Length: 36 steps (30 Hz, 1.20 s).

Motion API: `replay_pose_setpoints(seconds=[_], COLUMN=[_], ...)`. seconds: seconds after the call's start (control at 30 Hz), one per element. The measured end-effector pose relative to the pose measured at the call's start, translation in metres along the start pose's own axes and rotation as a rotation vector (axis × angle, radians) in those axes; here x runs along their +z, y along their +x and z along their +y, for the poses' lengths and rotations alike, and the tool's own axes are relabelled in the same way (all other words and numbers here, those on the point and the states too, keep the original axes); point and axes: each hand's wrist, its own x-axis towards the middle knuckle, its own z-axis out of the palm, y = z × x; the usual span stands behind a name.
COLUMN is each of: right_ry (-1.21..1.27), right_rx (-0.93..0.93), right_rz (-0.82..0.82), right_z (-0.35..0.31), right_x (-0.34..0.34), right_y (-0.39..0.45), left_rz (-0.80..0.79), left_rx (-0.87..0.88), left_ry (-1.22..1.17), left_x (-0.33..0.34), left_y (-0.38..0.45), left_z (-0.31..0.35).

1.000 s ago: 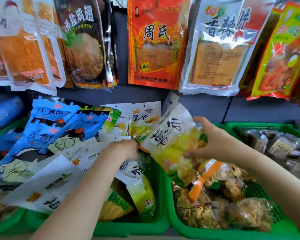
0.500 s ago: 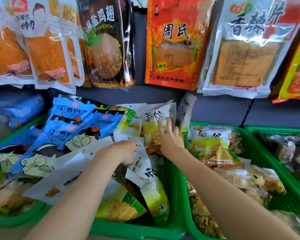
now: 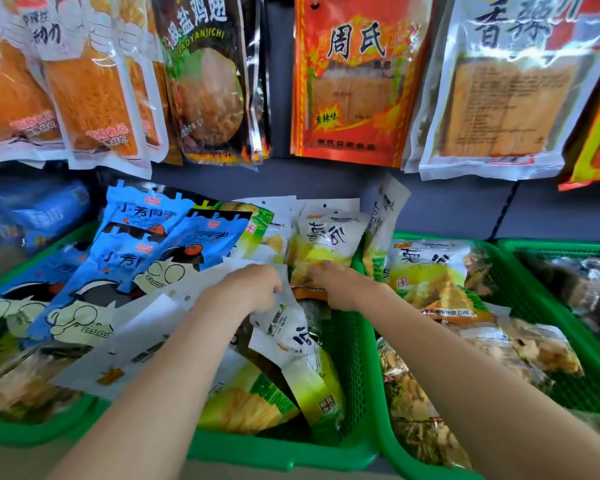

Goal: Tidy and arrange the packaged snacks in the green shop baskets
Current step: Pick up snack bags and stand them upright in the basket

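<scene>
Both hands hide their fingertips among packets: left hand [image 3: 253, 289] fingers curl onto a white packet [image 3: 284, 323]; right hand [image 3: 340, 285] fingers grasp the yellow-green packet [image 3: 323, 251].

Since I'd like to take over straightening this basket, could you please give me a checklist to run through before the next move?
1. Left hand grips a white packet: ok.
2. Right hand rests on the upright yellow packet; grip: cannot tell.
3. Blue packets overlap in a leaning row: ok.
4. Front packets lie tilted and crossed: not ok.
5. One packet sticks up between the middle basket and right basket: not ok.
</scene>
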Motion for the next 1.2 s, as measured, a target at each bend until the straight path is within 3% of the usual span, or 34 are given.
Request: replay_pose_setpoints(seconds=[0.1,0.2,0.27,0.37,0.5,0.67,0.77,0.9,0.97,1.1,1.2], right_ry=[0.222,0.272,0.318,0.443,0.673,0.330,0.133,0.219,0.216,0.288,0.547], right_rx=[0.066,0.334,0.594,0.824,0.711,0.659,0.519,0.209,0.060,-0.040,-0.013], right_rz=[0.336,0.683,0.674,0.332,0.316,0.495,0.417,0.353,0.458,0.672,0.627], right_z=[0.026,0.074,0.108,0.132,0.128,0.117,0.102,0.058,0.039,0.016,0.014], right_x=[-0.007,-0.008,-0.005,0.003,0.004,-0.036,-0.082,-0.122,-0.121,-0.087,-0.048], right_y=[-0.034,-0.063,-0.074,-0.077,-0.067,-0.102,-0.160,-0.214,-0.203,-0.119,-0.047], left_rz=[0.109,0.170,0.188,0.164,0.115,0.103,0.074,-0.059,-0.094,-0.180,-0.180], left_rx=[0.065,0.154,0.189,0.209,0.186,0.167,0.110,0.071,0.052,0.027,0.044], left_ry=[-0.116,-0.208,-0.236,-0.233,-0.191,-0.167,-0.108,-0.036,-0.002,0.121,0.125], left_x=[-0.003,-0.007,-0.006,-0.006,-0.007,-0.009,-0.010,-0.012,-0.015,-0.016,-0.017], left_y=[0.005,0.010,0.012,0.015,0.011,0.010,0.018,0.023,0.020,0.011,0.005], left_z=[0.006,0.019,0.028,0.037,0.039,0.033,0.023,0.016,0.016,0.007,-0.004])
